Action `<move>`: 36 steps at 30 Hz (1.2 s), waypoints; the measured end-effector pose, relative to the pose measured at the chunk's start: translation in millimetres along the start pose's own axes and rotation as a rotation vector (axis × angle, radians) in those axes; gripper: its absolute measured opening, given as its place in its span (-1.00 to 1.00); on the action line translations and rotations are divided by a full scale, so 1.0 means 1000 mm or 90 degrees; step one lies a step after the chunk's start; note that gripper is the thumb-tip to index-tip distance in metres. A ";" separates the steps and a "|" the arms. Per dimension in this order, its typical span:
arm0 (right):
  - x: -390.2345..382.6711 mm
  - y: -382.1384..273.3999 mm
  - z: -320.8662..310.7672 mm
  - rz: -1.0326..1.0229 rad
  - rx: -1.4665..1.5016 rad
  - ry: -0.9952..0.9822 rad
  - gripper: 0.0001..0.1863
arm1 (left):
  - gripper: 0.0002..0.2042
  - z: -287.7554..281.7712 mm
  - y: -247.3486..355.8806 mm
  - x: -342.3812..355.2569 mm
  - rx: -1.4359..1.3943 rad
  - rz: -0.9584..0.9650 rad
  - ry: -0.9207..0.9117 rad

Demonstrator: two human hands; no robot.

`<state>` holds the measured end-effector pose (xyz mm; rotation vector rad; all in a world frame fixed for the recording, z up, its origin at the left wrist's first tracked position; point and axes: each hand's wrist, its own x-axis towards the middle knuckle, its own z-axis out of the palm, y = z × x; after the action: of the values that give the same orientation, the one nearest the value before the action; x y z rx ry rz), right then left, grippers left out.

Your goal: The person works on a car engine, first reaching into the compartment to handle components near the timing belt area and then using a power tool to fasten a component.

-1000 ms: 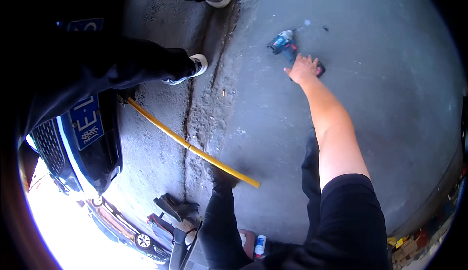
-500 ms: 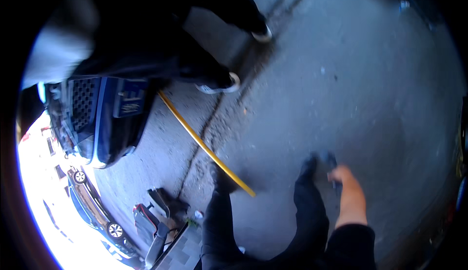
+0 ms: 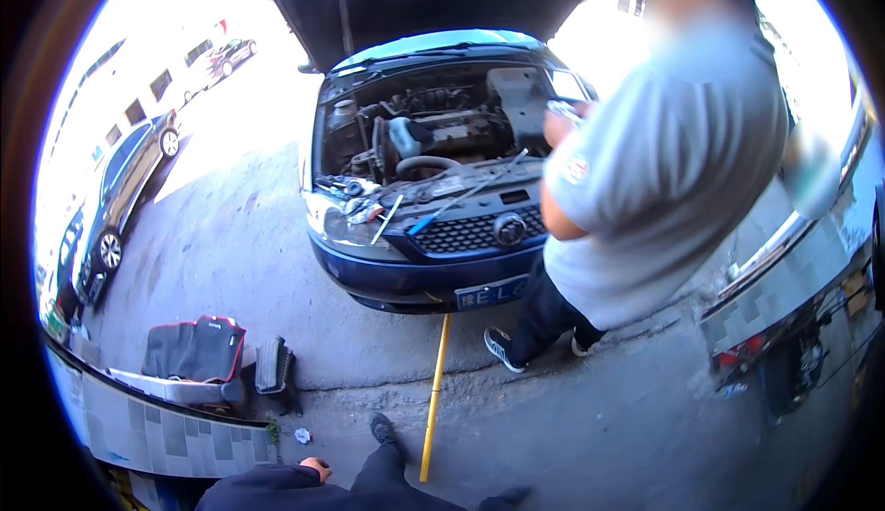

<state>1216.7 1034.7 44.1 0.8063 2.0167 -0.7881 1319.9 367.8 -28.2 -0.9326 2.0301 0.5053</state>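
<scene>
My left hand (image 3: 316, 468) hangs low beside my left leg, at the end of a dark sleeve; it is small in the picture, and its fingers do not show clearly. No object shows in it. My right hand is out of view. Ahead stands a dark blue car (image 3: 406, 280) with its hood (image 3: 442, 4) raised and the engine bay (image 3: 442, 124) bare. A blue-handled tool (image 3: 424, 225) with a long thin shaft rests across the front edge. A white stick (image 3: 387, 219) and a small heap of parts (image 3: 355, 196) lie by the headlight.
A co-worker in a grey shirt (image 3: 664, 179) stands at the car's front right, a pale object (image 3: 564, 111) in hand. A yellow strip (image 3: 435, 400) runs along the ground. Seat parts (image 3: 194, 354) and a black bin-like piece (image 3: 275, 366) sit left, beside a tiled ledge (image 3: 175, 437).
My view has swung up from the ground to the open car and co-worker. My right hand, earlier low with a blurred dark object, has left the picture; my left hand has come into it.
</scene>
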 end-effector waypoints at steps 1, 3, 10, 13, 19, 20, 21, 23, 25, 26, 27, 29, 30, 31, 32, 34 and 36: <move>-0.017 -0.019 0.000 -0.011 -0.013 0.011 -0.42 | -0.57 -0.002 -0.006 0.009 -0.021 0.022 -0.006; -0.036 -0.040 -0.002 -0.007 -0.048 0.045 -0.37 | -0.58 -0.012 0.013 0.009 -0.067 0.059 -0.021; -0.075 -0.210 0.012 -0.073 -0.219 0.181 -0.20 | -0.62 -0.149 -0.057 0.050 -0.481 0.002 0.039; -0.116 -0.409 0.011 -0.290 -0.077 0.152 -0.36 | -0.64 -0.243 -0.084 0.040 -0.593 -0.061 0.126; -0.245 -0.673 0.055 -0.789 0.247 0.173 -0.62 | -0.72 -0.338 -0.162 0.097 -0.908 -0.072 0.291; -0.255 -0.713 0.064 -0.874 0.264 0.131 -0.72 | -0.75 -0.342 -0.174 0.103 -0.956 -0.119 0.266; -0.261 -0.750 0.074 -0.952 0.283 0.088 -0.82 | -0.77 -0.346 -0.182 0.108 -0.997 -0.170 0.239; -0.282 -0.817 0.090 -0.945 0.281 0.049 -0.89 | -0.76 -0.367 -0.185 0.115 -1.010 -0.199 0.154; -0.281 -0.876 0.113 -0.966 0.331 -0.043 -0.91 | -0.76 -0.394 -0.191 0.153 -1.033 -0.133 0.104; -0.276 -0.904 0.125 -0.967 0.308 -0.063 -0.90 | -0.74 -0.423 -0.178 0.163 -0.984 -0.137 0.120; -0.275 -0.937 0.136 -0.985 0.288 -0.087 -0.89 | -0.72 -0.462 -0.163 0.177 -0.945 -0.129 0.148; -0.259 -0.980 0.160 -0.939 0.339 -0.141 -0.89 | -0.63 -0.521 -0.145 0.214 -0.925 -0.058 0.133; -0.245 -1.003 0.175 -0.911 0.351 -0.192 -0.89 | -0.64 -0.546 -0.162 0.233 -0.926 -0.039 0.120; -0.240 -1.031 0.181 -0.899 0.355 -0.235 -0.88 | -0.66 -0.577 -0.167 0.261 -0.934 -0.006 0.105; -0.244 -1.052 0.192 -0.783 0.437 -0.273 -0.87 | -0.67 -0.623 -0.150 0.276 -0.899 -0.003 0.115; -0.248 -1.084 0.197 -0.723 0.438 -0.260 -0.85 | -0.68 -0.696 -0.108 0.282 -0.787 0.002 0.131; -0.248 -1.110 0.198 -0.694 0.394 -0.267 -0.84 | -0.68 -0.771 -0.090 0.301 -0.699 0.076 0.193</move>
<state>575.4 153.4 425.5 -0.2667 1.7202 -2.0485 874.1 -306.4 170.9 -1.5732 2.0209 1.7233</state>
